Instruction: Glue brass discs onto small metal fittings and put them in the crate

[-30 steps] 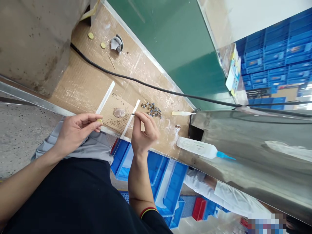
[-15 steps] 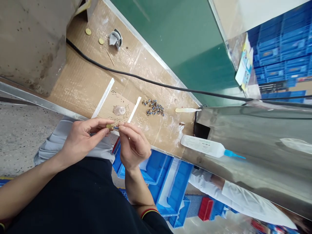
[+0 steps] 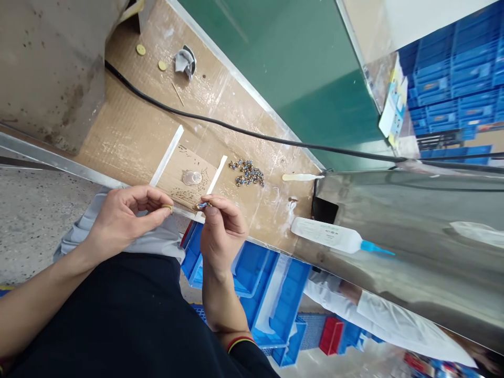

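Between thumb and index finger, my left hand [image 3: 124, 218] pinches a small round yellow disc [image 3: 167, 207], now seen nearly edge-on. A short gap to its right, my right hand [image 3: 224, 231] holds a small brass-coloured metal part with blue on it [image 3: 202, 206] in its fingertips. Both hands are above the front edge of the cardboard-covered bench [image 3: 129, 136]. Just beyond them lies a small clear plastic cup [image 3: 192, 178] with tiny dark pieces scattered around it, between two white tape strips. A pile of similar blue and brass-coloured parts [image 3: 248, 173] lies farther right.
A black cable [image 3: 220, 124] crosses the bench. Two yellow discs [image 3: 140, 50] and a crumpled grey cloth [image 3: 185, 62] lie at the far left. On the right is a white bottle with a blue nozzle [image 3: 326, 234]. Blue bins [image 3: 283, 299] stand below; a person in white sleeves is nearby.
My hands have moved apart, the right one slightly right with the metal part. The yellow disc in my left hand has turned from face-on to nearly edge-on.
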A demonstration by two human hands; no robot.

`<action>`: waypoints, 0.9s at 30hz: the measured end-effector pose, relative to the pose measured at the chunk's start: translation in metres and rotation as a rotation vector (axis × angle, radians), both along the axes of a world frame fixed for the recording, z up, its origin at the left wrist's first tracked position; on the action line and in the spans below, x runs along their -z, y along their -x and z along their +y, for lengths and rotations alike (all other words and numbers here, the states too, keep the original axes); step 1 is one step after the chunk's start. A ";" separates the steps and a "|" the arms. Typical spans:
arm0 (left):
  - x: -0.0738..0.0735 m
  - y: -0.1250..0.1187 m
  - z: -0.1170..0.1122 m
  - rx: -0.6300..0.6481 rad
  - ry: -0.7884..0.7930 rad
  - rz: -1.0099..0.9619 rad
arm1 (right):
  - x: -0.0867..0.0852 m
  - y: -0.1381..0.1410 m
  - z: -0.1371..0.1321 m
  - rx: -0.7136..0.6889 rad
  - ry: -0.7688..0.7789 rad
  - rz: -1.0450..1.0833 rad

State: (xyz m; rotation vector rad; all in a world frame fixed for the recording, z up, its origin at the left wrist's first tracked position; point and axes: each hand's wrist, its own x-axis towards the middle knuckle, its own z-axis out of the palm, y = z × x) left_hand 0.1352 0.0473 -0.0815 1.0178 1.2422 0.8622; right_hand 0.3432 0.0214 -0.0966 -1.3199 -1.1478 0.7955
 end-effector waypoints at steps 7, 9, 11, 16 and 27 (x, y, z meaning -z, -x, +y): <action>-0.003 0.005 0.001 0.072 -0.011 -0.140 | 0.013 -0.008 0.001 -0.042 0.203 0.213; -0.004 0.002 0.000 0.077 0.035 -0.187 | 0.014 -0.008 0.002 -0.048 0.225 0.267; -0.004 0.000 -0.003 0.063 0.086 -0.213 | 0.012 -0.005 0.002 -0.045 0.213 0.294; -0.006 -0.004 -0.008 0.060 0.129 -0.228 | -0.006 0.005 -0.003 -0.027 0.018 0.028; -0.014 -0.006 -0.013 0.071 -0.012 -0.038 | -0.015 0.014 -0.007 -0.119 -0.326 -0.489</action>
